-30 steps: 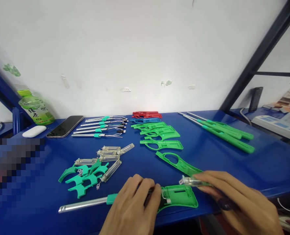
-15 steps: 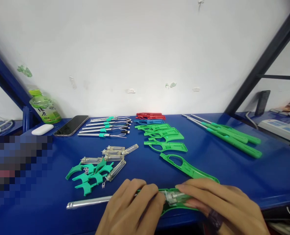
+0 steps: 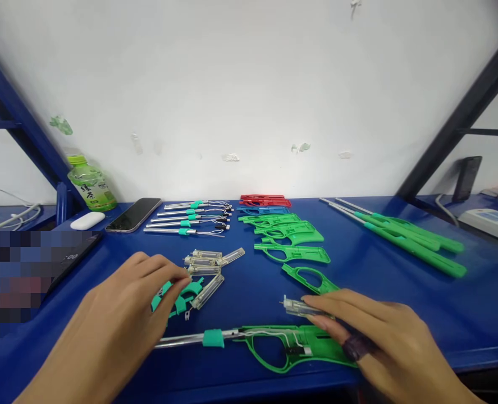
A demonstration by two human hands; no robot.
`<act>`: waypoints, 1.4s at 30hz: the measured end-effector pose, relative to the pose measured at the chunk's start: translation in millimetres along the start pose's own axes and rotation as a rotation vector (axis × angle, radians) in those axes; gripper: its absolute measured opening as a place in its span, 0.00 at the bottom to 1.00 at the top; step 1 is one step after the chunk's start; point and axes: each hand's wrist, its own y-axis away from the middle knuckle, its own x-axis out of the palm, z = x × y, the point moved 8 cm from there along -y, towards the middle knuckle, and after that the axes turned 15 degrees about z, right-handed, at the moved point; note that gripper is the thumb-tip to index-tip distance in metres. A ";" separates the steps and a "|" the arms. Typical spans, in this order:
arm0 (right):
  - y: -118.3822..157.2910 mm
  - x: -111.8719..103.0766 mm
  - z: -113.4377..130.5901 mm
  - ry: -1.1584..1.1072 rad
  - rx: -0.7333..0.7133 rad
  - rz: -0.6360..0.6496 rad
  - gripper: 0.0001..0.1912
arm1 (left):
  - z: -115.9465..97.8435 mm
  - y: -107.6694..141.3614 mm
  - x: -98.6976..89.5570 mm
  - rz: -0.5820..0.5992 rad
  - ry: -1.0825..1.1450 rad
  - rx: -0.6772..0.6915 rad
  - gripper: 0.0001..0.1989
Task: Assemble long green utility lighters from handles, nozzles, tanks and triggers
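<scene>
My right hand [image 3: 379, 331] grips a clear lighter fuel tank [image 3: 294, 306] between thumb and fingers, just above a green lighter shell half [image 3: 328, 343]. A silver metal tube [image 3: 181, 340] with a teal collar [image 3: 213, 338] joins the shell's left end; white wires run into the shell to a small black igniter [image 3: 296, 350]. My left hand [image 3: 135, 297] is over the pile of teal triggers [image 3: 181, 304], thumb and fingertips closed together. Whether anything is between them I cannot make out. Several more clear fuel tanks [image 3: 204, 270] lie beside its fingertips.
Behind lie wired metal tubes [image 3: 170, 230] and green shell halves [image 3: 295, 253], with blue [image 3: 261, 210] and red ones [image 3: 265, 200]. Green lighters [image 3: 417, 247] lie at right. A phone [image 3: 134, 215], white case [image 3: 87, 220] and drink bottle [image 3: 92, 188] stand at back left.
My left hand has left the shell and moved left to the teal triggers. My right hand has lifted the fuel tank off the shell, baring the wires and igniter. The view has shifted slightly.
</scene>
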 end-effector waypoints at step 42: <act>7.3 28.1 0.0 0.016 0.000 0.407 0.27 | -91.7 27.2 25.0 0.046 -0.211 0.431 0.18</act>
